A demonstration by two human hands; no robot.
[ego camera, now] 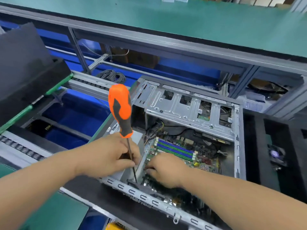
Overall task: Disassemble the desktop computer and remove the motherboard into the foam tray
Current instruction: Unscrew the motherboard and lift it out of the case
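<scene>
An open grey computer case (191,105) lies on its side in front of me, with the green motherboard (179,151) and its blue and green memory slots showing inside. My left hand (109,155) pinches the thin shaft of an orange and black screwdriver (120,108), which stands nearly upright with its tip down in the case's near left corner. My right hand (166,170) rests on the board's near left part, fingers curled down at the board's left edge; what they touch is hidden.
Black foam trays sit at the right (259,146) and at the upper left (21,63). A roller conveyor (21,148) with blue bins below runs to the left. A green shelf (166,19) spans above. Loose cables (154,130) lie inside the case.
</scene>
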